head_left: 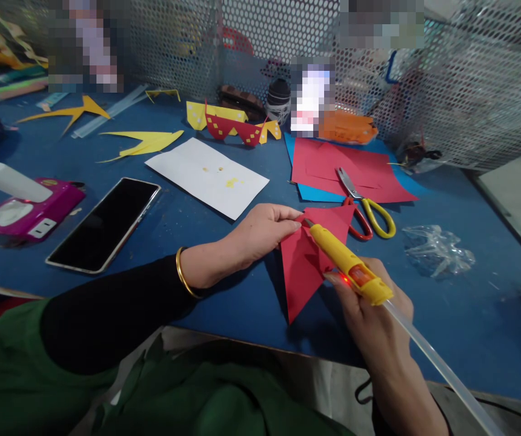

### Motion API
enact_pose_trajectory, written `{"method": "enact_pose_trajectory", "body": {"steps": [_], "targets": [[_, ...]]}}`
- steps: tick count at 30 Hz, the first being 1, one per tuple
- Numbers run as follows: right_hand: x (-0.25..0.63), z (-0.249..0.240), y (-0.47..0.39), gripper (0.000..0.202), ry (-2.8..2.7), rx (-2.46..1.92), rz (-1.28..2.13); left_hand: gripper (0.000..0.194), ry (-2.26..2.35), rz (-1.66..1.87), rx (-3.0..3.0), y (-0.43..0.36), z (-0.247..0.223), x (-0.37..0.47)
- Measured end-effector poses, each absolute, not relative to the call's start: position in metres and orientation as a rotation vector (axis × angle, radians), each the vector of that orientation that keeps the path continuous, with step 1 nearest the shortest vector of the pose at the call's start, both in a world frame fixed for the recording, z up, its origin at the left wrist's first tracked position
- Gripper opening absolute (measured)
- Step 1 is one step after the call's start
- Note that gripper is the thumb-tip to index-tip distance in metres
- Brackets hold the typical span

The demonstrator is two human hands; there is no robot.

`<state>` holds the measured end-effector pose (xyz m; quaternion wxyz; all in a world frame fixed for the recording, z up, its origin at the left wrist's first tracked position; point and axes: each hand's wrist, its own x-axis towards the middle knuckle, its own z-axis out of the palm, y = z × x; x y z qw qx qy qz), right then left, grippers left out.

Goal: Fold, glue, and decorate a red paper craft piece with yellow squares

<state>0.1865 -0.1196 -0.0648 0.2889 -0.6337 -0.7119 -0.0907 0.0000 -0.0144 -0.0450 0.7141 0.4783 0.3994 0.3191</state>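
Observation:
A folded red paper piece (299, 275) hangs point-down over the blue table near its front edge. My left hand (263, 233) pinches its upper left corner between thumb and fingers. In my right hand (374, 309) is a yellow glue gun (345, 257), with a clear glue stick running out of its back and a small red light lit. The gun's nozzle touches or nearly touches the red paper close to my left fingertips. My right thumb lies by the paper's right edge; the other right fingers are partly hidden behind the gun.
Scissors (355, 188) lie on red sheets (319, 163) behind the paper. A white sheet (206, 181), a black phone (106, 227) and a purple power strip (46, 212) are to the left. Crumpled clear plastic (437, 248) is at right. Paper cutouts (235, 130) stand before mesh baskets (174, 48).

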Motion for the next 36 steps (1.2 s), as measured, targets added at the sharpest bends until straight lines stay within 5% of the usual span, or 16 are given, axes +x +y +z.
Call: {"method": "enact_pose_trajectory", "body": {"steps": [36], "targets": [[0.1932, -0.0702, -0.1217, 0.036, -1.916, -1.717, -0.266, 0.029, 0.93, 0.732, 0.975, -0.0137, -0.0426, 0.0011]]}}
